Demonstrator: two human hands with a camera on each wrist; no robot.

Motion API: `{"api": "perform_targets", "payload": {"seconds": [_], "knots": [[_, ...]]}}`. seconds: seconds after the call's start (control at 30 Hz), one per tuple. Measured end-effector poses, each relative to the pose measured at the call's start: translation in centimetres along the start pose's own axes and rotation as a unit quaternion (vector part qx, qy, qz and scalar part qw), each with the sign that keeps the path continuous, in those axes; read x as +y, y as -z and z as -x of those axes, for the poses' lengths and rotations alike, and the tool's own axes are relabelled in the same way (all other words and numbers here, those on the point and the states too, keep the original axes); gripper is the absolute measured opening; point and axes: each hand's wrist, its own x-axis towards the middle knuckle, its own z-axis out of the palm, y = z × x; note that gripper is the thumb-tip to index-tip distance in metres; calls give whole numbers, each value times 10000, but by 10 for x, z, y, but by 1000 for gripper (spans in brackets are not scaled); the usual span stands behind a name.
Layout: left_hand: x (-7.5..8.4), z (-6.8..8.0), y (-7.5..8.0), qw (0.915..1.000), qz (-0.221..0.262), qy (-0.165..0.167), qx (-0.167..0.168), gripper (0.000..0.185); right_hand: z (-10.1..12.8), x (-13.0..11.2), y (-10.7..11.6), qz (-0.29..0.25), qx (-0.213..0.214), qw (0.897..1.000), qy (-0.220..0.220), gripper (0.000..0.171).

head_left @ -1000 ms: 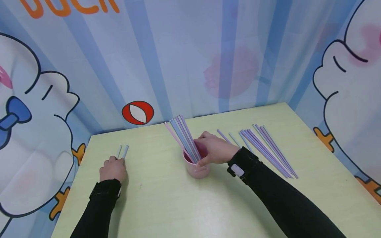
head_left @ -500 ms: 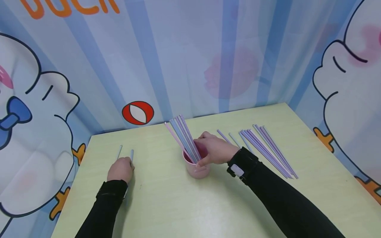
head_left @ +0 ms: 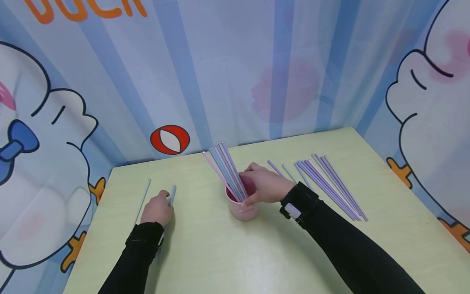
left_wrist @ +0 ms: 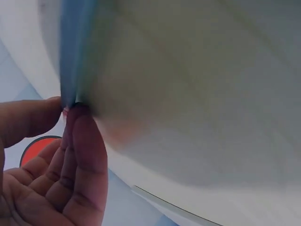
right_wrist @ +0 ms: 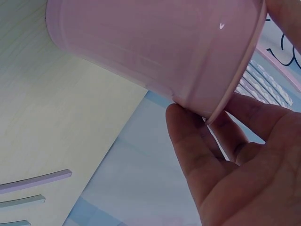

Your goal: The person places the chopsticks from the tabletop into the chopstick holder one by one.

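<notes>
My left hand [head_left: 158, 208] pinches a pale blue straw [head_left: 172, 195] between thumb and fingertips, over the left of the table. In the left wrist view the same straw [left_wrist: 73, 52] runs up from the fingertips, blurred. A pale green straw [head_left: 143, 200] lies just left of that hand. At the centre stands a pink cup [head_left: 244, 212] with a bundle of straws [head_left: 228, 173] in blue, purple and pink leaning left in it. My right hand [head_left: 266, 183] grips the cup by its rim, thumb on the near side; in the right wrist view, fingers [right_wrist: 188, 146] touch its wall.
Several more straws [head_left: 330, 188], purple, pink and blue, lie at the right of the pale wooden table [head_left: 220, 261], partly behind the right wrist. A printed blue fabric backdrop [head_left: 235, 73] stands along the table's back and sides.
My left hand has moved right with the blue straw, away from the pale green one, which stays on the table. The right hand and cup have held still.
</notes>
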Motion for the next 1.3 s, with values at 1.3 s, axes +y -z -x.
{"api": "perform_targets", "payload": {"seconds": [1.3], "knots": [[108, 12, 104, 9094, 3690, -770, 1757, 42, 0, 0, 0, -77, -11, 10000, 11, 85]]}}
